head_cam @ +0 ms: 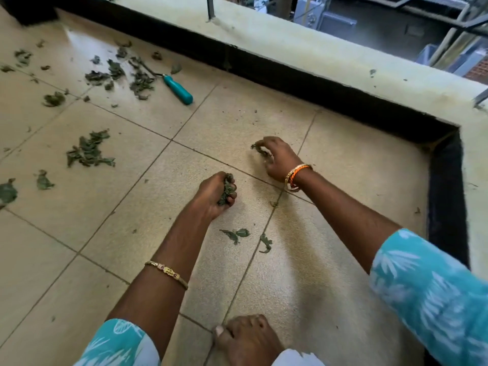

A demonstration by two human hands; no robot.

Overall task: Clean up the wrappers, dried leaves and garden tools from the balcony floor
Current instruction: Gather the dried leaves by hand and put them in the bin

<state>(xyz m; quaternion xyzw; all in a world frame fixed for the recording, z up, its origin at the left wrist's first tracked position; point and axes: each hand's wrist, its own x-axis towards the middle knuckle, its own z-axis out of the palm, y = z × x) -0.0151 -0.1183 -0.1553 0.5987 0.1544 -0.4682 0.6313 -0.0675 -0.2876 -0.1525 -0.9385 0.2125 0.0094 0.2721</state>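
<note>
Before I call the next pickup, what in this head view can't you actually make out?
- Head view: working end of the teal-handled tool, buried under dried leaves.
- How many leaves the left hand holds; curled fingers hide them.
- What the right hand pinches beyond a few leaves; the fingers cover it.
- Wrappers: none visible; the floor runs past the left edge.

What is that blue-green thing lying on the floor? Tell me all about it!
It looks like a small garden tool with a teal handle, smooth like plastic, and a thin dark metal stem. It lies flat and slanted on the beige floor tiles near the black skirting. Its working end is hidden among dried green leaves, so its type is unclear. Neither hand touches it.
</note>
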